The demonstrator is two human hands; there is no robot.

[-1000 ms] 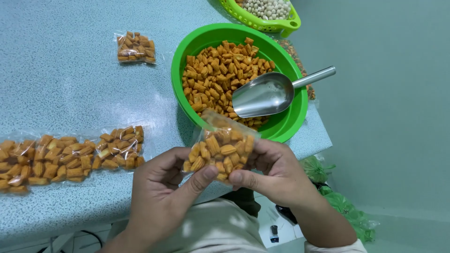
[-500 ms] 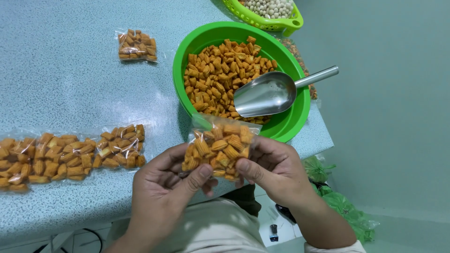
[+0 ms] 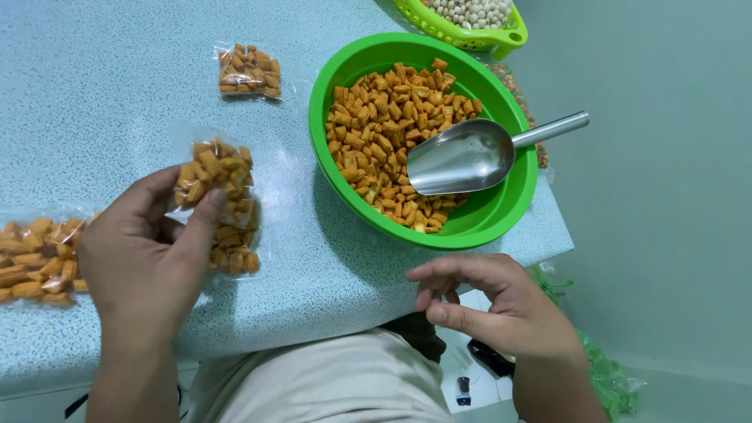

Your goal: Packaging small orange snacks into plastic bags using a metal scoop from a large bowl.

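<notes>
Head view: left hand (image 3: 137,258) fingers pinch filled snack bag (image 3: 219,192); right hand (image 3: 489,301) fingers loosely curled, holding nothing.

A pale blue-green surface, finely speckled with darker dots, is presented by the counter (image 3: 102,86). Bright green is shown by the round bowl (image 3: 501,211), and a lighter yellow-green by the perforated basket (image 3: 470,35), in which beige-white round pieces (image 3: 470,12) are seen. Orange-brown ridged snack pieces (image 3: 384,133) are heaped in the bowl. Plain silver metal is displayed by the scoop (image 3: 462,157). The same orange-brown is seen through the clear plastic of the filled bag (image 3: 219,188) and of the small bag (image 3: 248,72) lying apart. A muted grey-green is shown by the wall (image 3: 666,196).
</notes>
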